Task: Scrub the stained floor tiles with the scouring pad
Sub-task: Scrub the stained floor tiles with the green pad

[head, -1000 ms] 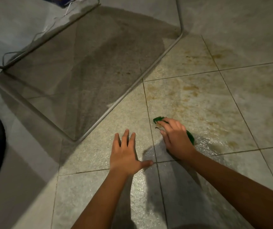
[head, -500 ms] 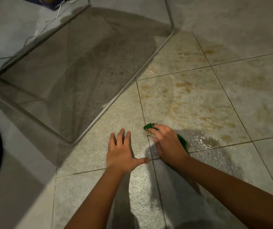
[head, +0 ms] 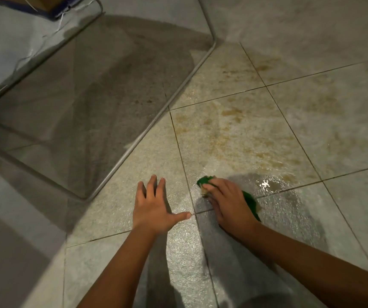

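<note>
The right hand (head: pixel 229 202) presses the green scouring pad (head: pixel 248 200) flat on the floor tiles (head: pixel 234 138), fingers curled down over it, right where four tiles meet at the grout cross. Compared with a second ago, hand and pad have slid nearer the person, off the brown-stained tile's middle onto its near corner, leaving a wet glossy patch (head: pixel 267 185) just beyond. The left hand (head: pixel 154 207) stays flat on the neighbouring tile, fingers spread, thumb pointing at the grout cross. A metal frame (head: pixel 147 132) rests beyond the left hand.
</note>
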Demonstrator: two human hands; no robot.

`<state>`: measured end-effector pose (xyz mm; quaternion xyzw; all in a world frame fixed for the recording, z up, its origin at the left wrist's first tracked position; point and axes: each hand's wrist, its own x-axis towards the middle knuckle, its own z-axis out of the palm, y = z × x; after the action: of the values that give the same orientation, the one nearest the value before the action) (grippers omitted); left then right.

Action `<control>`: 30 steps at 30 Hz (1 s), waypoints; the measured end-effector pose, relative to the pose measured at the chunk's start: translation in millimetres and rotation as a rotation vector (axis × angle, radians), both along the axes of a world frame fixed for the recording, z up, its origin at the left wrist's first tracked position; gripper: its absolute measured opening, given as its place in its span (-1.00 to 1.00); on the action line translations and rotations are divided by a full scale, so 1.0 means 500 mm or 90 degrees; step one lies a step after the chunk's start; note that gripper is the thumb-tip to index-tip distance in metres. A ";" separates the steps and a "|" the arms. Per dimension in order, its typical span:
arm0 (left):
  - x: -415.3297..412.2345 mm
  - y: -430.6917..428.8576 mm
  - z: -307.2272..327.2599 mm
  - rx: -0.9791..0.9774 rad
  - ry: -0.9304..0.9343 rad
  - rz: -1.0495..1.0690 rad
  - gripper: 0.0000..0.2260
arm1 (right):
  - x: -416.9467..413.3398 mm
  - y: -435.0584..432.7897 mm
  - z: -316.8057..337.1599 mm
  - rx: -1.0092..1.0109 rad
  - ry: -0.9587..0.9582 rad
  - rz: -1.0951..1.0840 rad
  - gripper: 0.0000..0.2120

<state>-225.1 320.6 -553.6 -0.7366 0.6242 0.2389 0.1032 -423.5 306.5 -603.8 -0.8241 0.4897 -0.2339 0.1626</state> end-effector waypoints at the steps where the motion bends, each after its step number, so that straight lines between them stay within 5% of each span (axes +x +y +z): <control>1: -0.001 -0.002 0.001 0.004 0.003 0.004 0.05 | 0.003 -0.009 -0.001 -0.001 -0.003 0.010 -0.69; 14: -0.122 -0.007 -0.001 -0.020 0.065 -0.108 0.01 | -0.105 0.017 0.001 0.048 0.004 -0.181 -0.61; 22: -0.124 -0.006 -0.008 -0.028 0.049 -0.106 0.02 | -0.058 0.003 0.003 0.010 0.044 -0.069 -0.66; 30: -0.123 -0.006 -0.002 -0.022 0.049 -0.105 0.03 | -0.129 -0.006 0.007 0.040 0.010 -0.210 -0.67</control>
<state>-286.5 317.6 -554.5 -0.6747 0.6902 0.2472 0.0855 -488.0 303.2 -600.2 -0.7288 0.6266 -0.2357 0.1437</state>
